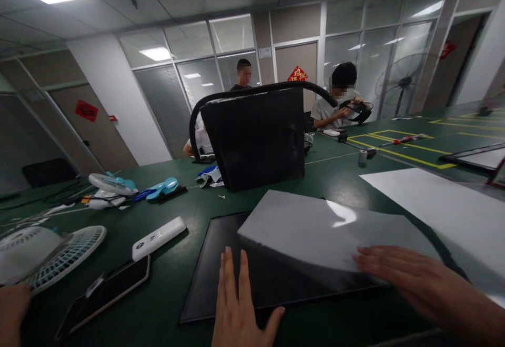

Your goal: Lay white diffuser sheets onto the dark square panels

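Note:
A flat black panel (201, 263) lies on the green table in front of me. Over its right part rests a glossy whitish sheet (292, 226), bent and lifted along its near edge. My left hand (239, 305) is open at the panel's near edge, fingers stretched forward and thumb apart; whether it touches the panel is unclear. My right hand (422, 281) reaches in from the right, its fingers extended and together, with the tips at the sheet's near edge. It does not grip the sheet. Its thumb is hidden.
Beyond the panel stands an upright black panel (260, 141) with a black foam strip (252, 91). At left are a white fan (67, 257), phone (110, 294), white power bank (160, 237) and another person's hand (13, 310). A white sheet (442, 205) lies right. People sit opposite.

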Motion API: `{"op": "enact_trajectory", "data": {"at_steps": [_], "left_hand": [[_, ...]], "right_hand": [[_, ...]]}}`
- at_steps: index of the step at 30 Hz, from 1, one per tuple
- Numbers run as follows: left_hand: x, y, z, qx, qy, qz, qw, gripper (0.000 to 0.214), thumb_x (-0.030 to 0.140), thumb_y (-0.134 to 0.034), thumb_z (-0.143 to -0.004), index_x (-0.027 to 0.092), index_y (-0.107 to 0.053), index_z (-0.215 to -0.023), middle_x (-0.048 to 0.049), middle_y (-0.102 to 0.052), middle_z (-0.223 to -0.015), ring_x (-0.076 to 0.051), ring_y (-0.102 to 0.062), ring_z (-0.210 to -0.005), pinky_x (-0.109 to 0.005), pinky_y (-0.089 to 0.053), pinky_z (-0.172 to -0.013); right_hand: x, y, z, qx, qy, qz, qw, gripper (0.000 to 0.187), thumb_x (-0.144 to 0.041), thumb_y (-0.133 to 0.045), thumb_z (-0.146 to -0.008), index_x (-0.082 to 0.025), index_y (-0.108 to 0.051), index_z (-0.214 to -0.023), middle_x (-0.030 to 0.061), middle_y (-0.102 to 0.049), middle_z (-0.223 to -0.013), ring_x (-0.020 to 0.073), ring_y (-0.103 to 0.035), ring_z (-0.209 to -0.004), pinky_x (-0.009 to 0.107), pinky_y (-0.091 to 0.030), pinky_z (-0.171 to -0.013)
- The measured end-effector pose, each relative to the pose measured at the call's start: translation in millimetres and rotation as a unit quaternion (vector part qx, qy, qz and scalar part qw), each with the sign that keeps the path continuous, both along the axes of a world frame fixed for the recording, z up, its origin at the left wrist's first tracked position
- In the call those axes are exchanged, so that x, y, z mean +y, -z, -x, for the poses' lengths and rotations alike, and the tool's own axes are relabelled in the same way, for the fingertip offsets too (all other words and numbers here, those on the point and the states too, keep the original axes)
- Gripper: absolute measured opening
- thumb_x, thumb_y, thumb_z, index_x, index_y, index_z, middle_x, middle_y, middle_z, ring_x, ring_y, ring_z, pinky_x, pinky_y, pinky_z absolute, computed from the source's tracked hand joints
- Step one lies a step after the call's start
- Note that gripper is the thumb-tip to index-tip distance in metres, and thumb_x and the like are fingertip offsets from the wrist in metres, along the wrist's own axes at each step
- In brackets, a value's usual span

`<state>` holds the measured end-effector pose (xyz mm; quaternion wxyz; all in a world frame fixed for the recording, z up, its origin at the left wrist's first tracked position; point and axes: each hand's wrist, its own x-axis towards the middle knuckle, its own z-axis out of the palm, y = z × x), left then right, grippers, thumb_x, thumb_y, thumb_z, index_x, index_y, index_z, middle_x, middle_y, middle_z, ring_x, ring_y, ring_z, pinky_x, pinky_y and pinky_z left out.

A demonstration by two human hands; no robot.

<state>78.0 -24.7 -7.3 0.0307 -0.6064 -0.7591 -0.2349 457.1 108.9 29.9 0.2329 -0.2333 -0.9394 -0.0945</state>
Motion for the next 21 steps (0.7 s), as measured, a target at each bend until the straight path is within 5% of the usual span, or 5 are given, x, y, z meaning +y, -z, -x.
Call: {"op": "enact_trajectory", "data": {"at_steps": [3,8,13,16,21], "left_hand": [[-3.1,7.8,1.3,0.107,0.033,-0.084,0.99,0.085,0.036,-0.072,-0.088,0.025,-0.042,-0.167,-0.0142,-0.018,-0.183,-0.045,-0.017,-0.168,-0.068,-0.028,-0.131],[2.2,23.3,27.7,0.234,0.164,-0.157,0.945,0.037,0.043,-0.073,-0.092,0.037,-0.076,-0.128,-0.0025,-0.076,-0.142,-0.03,-0.072,-0.129,-0.049,-0.059,-0.106],[1.6,27.7,35.5,0.221,0.126,-0.133,0.958,0.043,0.053,-0.069,-0.093,0.034,-0.075,-0.131,-0.0038,-0.079,-0.135,-0.033,-0.075,-0.12,-0.055,-0.062,-0.1],[-0.3,26.4,29.3,0.173,0.093,-0.103,0.975,0.046,0.052,-0.072,-0.091,0.033,-0.075,-0.132,-0.0065,-0.078,-0.134,-0.034,-0.073,-0.121,-0.056,-0.061,-0.101],[-2.2,22.1,22.7,0.104,0.072,-0.032,0.992,0.047,0.053,-0.068,-0.093,0.036,-0.074,-0.137,-0.0091,-0.073,-0.141,-0.037,-0.069,-0.13,-0.06,-0.06,-0.106]], "right_hand": [[-10.9,3.5,24.1,-0.056,-0.055,-0.024,0.997,0.052,-0.018,-0.057,-0.098,-0.043,-0.067,-0.142,-0.0033,-0.062,-0.149,0.0257,-0.066,-0.13,0.045,-0.064,-0.102],[-4.1,28.5,46.7,-0.049,-0.015,0.052,0.997,0.047,-0.016,-0.057,-0.099,-0.043,-0.072,-0.135,-0.0018,-0.068,-0.143,0.026,-0.07,-0.126,0.047,-0.066,-0.1],[-6.3,36.7,53.0,-0.048,-0.029,0.121,0.991,0.051,-0.021,-0.055,-0.105,-0.043,-0.061,-0.15,-0.0045,-0.061,-0.152,0.0212,-0.062,-0.136,0.038,-0.058,-0.113],[-8.8,40.0,40.4,-0.069,-0.003,0.096,0.993,0.052,-0.032,-0.056,-0.108,-0.048,-0.051,-0.157,-0.0071,-0.055,-0.157,0.0212,-0.06,-0.14,0.04,-0.058,-0.114],[11.6,63.5,-51.1,0.024,0.149,-0.035,0.988,0.054,-0.053,-0.056,-0.105,-0.037,-0.057,-0.156,0.0067,-0.059,-0.155,0.032,-0.067,-0.129,0.05,-0.065,-0.101]]}}
